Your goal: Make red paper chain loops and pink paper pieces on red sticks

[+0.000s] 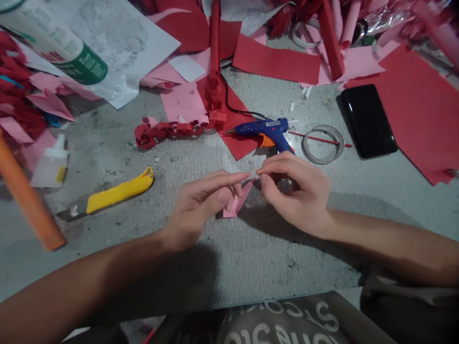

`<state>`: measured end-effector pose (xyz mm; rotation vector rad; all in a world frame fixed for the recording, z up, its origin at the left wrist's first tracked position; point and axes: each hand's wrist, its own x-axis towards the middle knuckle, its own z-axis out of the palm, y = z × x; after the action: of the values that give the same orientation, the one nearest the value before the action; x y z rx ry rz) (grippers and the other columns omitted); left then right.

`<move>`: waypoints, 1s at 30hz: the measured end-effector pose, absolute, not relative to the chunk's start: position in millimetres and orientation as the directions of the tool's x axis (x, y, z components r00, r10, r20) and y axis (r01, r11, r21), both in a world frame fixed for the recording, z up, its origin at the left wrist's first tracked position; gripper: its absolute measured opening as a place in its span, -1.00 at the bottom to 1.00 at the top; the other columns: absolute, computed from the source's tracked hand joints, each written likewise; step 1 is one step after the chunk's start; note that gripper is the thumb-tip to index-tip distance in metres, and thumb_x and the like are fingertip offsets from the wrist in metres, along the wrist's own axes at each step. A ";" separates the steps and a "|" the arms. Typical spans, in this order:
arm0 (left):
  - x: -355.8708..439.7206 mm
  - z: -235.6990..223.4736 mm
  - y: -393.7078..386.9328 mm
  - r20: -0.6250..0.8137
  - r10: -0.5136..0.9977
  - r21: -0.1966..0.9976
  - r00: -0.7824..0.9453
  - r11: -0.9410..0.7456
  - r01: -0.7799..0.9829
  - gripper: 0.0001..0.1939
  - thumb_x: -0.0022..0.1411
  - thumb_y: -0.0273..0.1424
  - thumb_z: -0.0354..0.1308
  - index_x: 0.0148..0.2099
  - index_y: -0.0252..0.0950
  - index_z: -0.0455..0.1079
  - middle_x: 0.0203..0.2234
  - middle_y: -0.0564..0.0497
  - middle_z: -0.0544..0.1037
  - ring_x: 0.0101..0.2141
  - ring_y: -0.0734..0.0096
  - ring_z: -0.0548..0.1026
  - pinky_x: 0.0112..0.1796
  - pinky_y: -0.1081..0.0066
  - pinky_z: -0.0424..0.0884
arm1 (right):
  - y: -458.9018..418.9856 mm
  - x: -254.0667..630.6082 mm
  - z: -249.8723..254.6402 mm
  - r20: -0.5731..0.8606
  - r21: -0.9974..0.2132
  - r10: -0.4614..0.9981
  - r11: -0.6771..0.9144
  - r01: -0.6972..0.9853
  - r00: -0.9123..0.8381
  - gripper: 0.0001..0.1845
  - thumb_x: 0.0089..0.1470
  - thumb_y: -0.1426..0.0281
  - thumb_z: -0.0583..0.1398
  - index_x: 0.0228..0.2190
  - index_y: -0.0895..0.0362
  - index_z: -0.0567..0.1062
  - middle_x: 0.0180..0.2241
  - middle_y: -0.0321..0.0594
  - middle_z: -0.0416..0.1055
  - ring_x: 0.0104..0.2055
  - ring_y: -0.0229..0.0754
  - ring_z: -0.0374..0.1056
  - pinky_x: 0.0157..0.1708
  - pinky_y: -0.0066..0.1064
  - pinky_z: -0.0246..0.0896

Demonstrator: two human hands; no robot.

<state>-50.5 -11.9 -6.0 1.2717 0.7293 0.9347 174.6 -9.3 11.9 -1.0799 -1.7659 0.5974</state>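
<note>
A small pink paper piece (238, 204) sits low over the middle of the worktable (265, 267), between the person's two hands and on the near side of the blue glue gun (260, 127). Its long axis runs aslant, from a broader end at the lower left, nearest the person, up to a narrow tip pointing to the upper right, towards the right hand (299, 191). The paper is plain, pale pink and tapered, with a straight edge across its broad end; part of it is hidden by fingers. The right hand pinches the narrow tip between thumb and forefinger. The left hand (195, 203) has its forefinger stretched out towards that tip, while its lower fingers lie against the paper; whether they clasp it cannot be told. The glue gun lies on its side just beyond the hands, its nozzle to the left over red paper (239, 149).
</note>
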 end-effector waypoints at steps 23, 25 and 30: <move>-45.3 -4.1 -3.1 0.102 0.882 0.958 0.461 0.038 -0.284 -0.36 -0.05 -0.21 0.68 0.12 -0.05 0.69 -0.23 0.01 0.61 -0.31 0.50 0.53 -0.27 0.54 0.55 | -19.4 167.9 28.7 0.049 -0.945 0.830 -0.141 -0.295 -0.555 -0.89 0.29 0.43 0.38 -0.21 0.23 0.71 -0.20 -0.15 0.58 -0.47 -0.40 0.45 -0.53 -0.54 0.47; -45.8 -4.5 -2.5 0.109 0.879 0.958 0.464 0.031 -0.285 -0.34 -0.08 -0.21 0.70 0.12 -0.06 0.69 -0.24 0.02 0.61 -0.31 0.49 0.53 -0.28 0.53 0.54 | -17.3 169.8 29.5 0.097 -0.962 0.828 -0.064 -0.265 -0.552 -0.91 0.28 0.45 0.39 -0.22 0.24 0.71 -0.20 -0.14 0.60 -0.46 -0.40 0.45 -0.52 -0.55 0.44; -47.0 -6.2 -2.7 0.102 0.887 0.963 0.451 0.026 -0.269 -0.35 -0.09 -0.24 0.71 0.10 -0.04 0.70 -0.21 0.00 0.63 -0.27 0.44 0.55 -0.25 0.49 0.56 | -15.5 174.0 33.1 0.273 -0.960 0.806 0.263 -0.096 -0.525 -0.94 0.31 0.53 0.33 -0.25 0.22 0.67 -0.24 -0.16 0.64 -0.20 -0.27 0.55 -0.14 -0.39 0.54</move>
<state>-47.0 -2.7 -6.2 1.2276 0.6452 0.9959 174.0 -15.5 33.1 -0.6577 -1.7102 1.3788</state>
